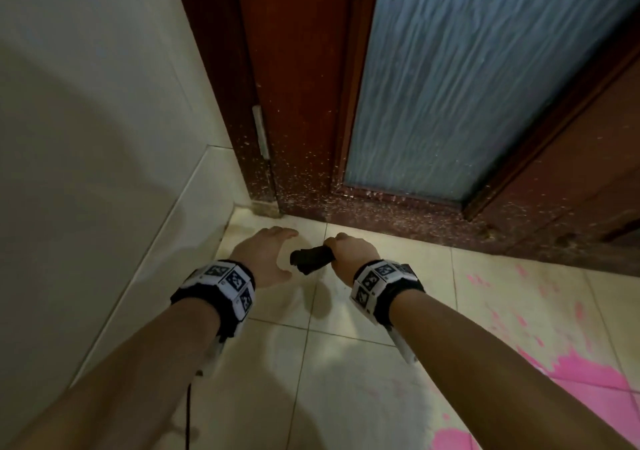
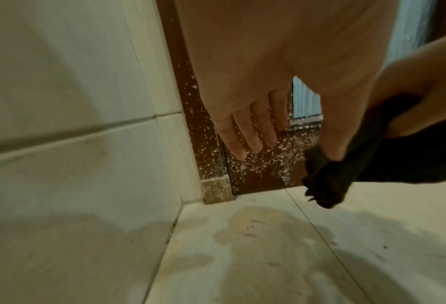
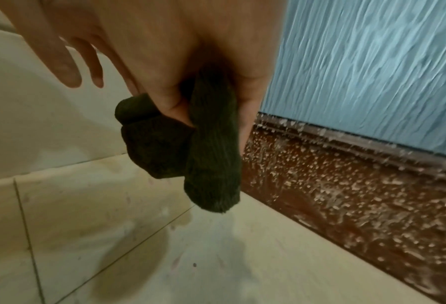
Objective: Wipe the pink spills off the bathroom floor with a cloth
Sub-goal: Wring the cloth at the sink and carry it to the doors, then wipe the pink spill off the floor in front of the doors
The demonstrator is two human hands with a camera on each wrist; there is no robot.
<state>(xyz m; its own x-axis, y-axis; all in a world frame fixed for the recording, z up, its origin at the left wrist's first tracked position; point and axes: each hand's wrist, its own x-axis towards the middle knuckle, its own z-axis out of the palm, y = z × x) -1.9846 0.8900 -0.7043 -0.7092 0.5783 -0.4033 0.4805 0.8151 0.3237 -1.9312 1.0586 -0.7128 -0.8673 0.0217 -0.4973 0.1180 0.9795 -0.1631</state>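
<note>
The dark cloth (image 1: 310, 259) hangs bunched above the cream floor tiles (image 1: 346, 380), gripped in the right hand (image 1: 353, 253), whose fingers (image 3: 250, 115) curl round its upper part near the foot of the brown door (image 1: 304, 103). Just beside it the left hand (image 1: 266, 253) is held with straight, loosely spread fingers (image 2: 247, 131), its thumb by the cloth's loose end, though contact is unclear. The pink spills (image 1: 581, 370) lie well apart, on the tiles to the person's right.
</note>
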